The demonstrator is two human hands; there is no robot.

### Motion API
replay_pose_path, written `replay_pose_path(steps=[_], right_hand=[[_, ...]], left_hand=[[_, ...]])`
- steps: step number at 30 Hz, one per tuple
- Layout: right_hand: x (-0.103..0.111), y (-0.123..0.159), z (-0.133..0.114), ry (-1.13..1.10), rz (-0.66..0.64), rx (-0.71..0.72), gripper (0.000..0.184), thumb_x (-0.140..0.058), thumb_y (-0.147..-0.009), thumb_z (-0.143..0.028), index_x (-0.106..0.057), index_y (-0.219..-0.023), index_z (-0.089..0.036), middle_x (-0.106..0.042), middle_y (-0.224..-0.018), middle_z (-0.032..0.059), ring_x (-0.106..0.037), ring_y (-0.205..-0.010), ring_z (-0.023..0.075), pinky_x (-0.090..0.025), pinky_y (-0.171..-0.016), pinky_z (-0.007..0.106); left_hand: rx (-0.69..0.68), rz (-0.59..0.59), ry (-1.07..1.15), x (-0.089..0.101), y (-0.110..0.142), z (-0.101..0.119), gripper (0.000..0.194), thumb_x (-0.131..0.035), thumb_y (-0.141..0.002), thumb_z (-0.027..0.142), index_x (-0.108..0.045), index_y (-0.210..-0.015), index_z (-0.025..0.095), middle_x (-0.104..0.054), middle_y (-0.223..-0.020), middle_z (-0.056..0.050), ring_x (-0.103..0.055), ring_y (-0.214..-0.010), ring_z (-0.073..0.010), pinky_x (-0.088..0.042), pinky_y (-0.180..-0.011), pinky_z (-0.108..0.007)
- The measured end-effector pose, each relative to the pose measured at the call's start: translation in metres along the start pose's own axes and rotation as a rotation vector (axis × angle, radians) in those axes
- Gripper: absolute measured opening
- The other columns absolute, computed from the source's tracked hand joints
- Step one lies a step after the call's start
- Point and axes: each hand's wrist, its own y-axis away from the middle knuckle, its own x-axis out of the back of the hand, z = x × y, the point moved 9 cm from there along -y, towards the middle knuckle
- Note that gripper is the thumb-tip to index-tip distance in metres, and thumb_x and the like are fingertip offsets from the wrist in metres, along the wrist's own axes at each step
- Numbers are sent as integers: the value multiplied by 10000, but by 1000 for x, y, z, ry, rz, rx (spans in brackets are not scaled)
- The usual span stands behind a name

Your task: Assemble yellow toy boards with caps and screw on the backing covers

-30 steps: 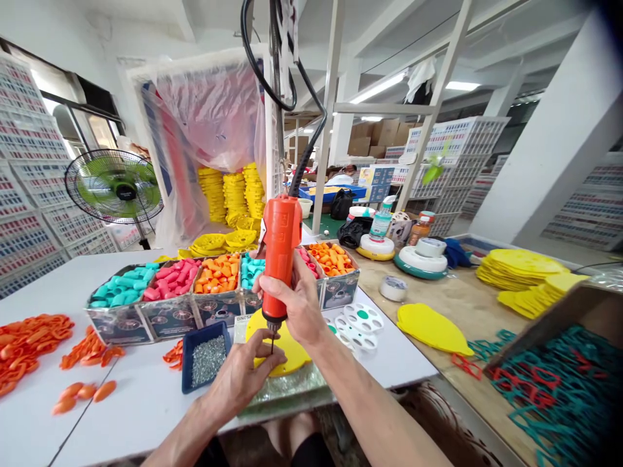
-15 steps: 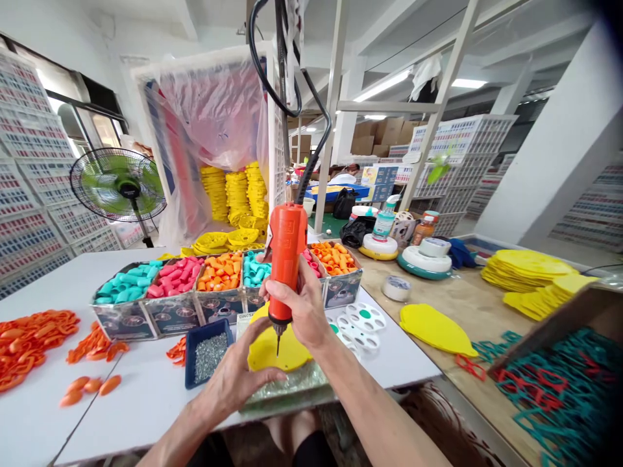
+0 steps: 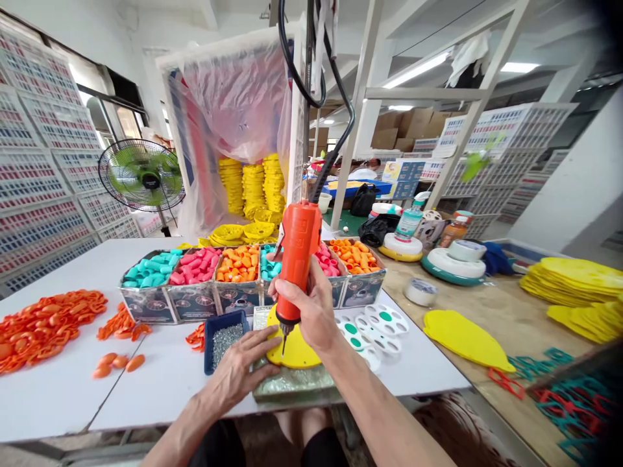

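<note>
My right hand (image 3: 316, 314) is wrapped round a red-orange electric screwdriver (image 3: 298, 250), held upright with its bit pointing down. The bit tip meets or hovers just over the left part of a yellow round plastic plate (image 3: 304, 353); I cannot tell which. My left hand (image 3: 241, 363) rests at the plate's left edge, fingers stretched out and thumb apart along the near side. Under the plate lies a plastic-wrapped pad or box (image 3: 292, 387). Left of it, a dark blue tray (image 3: 209, 353) holds many small screws (image 3: 226, 337).
Bins of turquoise, pink and orange parts (image 3: 238, 266) line the back. Orange pieces (image 3: 48, 324) lie left. White discs with holes (image 3: 372, 331) sit right of the plate, then yellow sheets (image 3: 462, 337) and tape (image 3: 421, 292). The screwdriver's black cable (image 3: 335, 152) hangs from above.
The screwdriver has come down nearer the plate. My left hand has moved onto the plate's left edge, its fingers lying flatter. The view has swung a little to the left.
</note>
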Motion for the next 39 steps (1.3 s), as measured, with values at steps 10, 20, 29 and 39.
replay_pose_path(steps=[10, 20, 29, 39], right_hand=[[-8, 8, 26, 81, -10, -45, 348, -746, -804, -308, -588, -1107, -243, -698, -976, 21, -638, -728, 160, -539, -693, 315], [-6, 14, 46, 90, -23, -75, 328, -771, -791, -323, -578, -1039, -232, -661, -846, -9, -618, -706, 156, -508, -634, 281], [-6, 19, 44, 91, -26, -76, 291, -777, -792, -316, -589, -995, -226, -673, -842, 1, -616, -701, 155, -510, -652, 295], [-1, 18, 43, 61, 21, -67, 287, -780, -779, -296, -598, -987, -221, -677, -812, -6, -620, -670, 141, -497, -615, 274]], left_hand=[[-5, 62, 129, -2, -2, -6, 435, -682, -895, 425, -687, -1282, 227, -760, -1226, -116, -671, -1162, -280, -564, -1003, -448], [30, 13, 174, 3, -7, 0, 376, -737, -864, 339, -722, -1224, 232, -775, -1184, -78, -676, -1101, -263, -564, -971, -382], [62, -31, 185, 2, -9, 0, 290, -701, -895, 344, -739, -1164, 243, -774, -1092, -64, -654, -1089, -251, -542, -969, -373], [43, -26, 175, 4, -10, 2, 238, -694, -903, 322, -738, -1092, 184, -770, -1134, -81, -658, -1058, -249, -542, -943, -356]])
